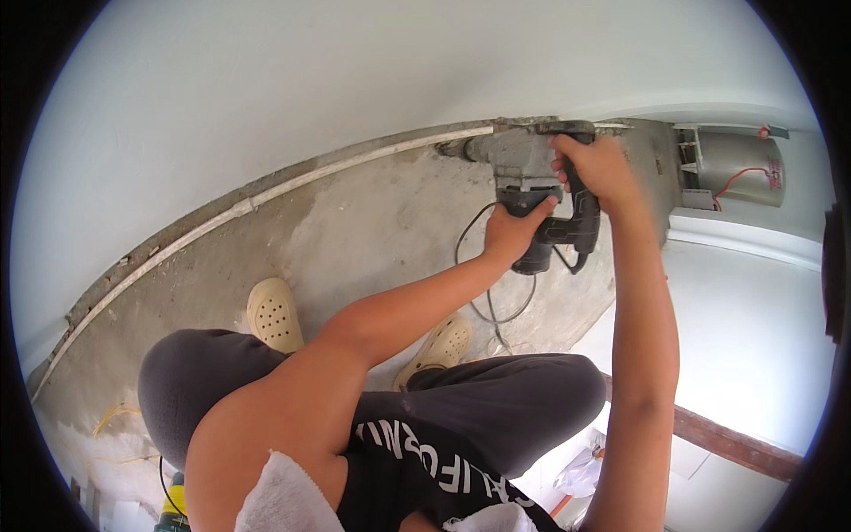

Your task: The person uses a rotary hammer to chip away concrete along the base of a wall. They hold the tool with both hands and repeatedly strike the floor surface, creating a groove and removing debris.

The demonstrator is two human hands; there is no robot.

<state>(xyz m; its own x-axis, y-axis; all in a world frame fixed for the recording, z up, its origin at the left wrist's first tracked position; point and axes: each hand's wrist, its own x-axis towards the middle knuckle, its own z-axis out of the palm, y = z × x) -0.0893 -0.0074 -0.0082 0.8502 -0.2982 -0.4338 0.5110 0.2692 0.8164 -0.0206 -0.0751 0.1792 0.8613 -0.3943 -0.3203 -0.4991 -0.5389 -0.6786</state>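
Both hands hold a rotary hammer [522, 159] with a dusty grey gear housing and a black motor body. My right hand [592, 169] wraps its black rear handle. My left hand [510, 234] grips the motor housing below the gear case, thumb across the front. The tool lies low over the concrete floor [372, 233], its dark chuck end [459, 147] pointing left along the wall base. Whether a bit touches the concrete is unclear. Beside it, a whitish pipe [332, 169] runs along the foot of the wall [332, 80]. A black cord [459, 243] loops beneath the tool.
Beige clogs [272, 316] are on my feet below the tool. A metal cylinder [738, 169] with a red wire stands at the right. Yellow wires [113, 415] and a yellow-green object [174, 499] lie lower left. A brown beam [731, 439] and plastic bag [580, 472] are lower right.
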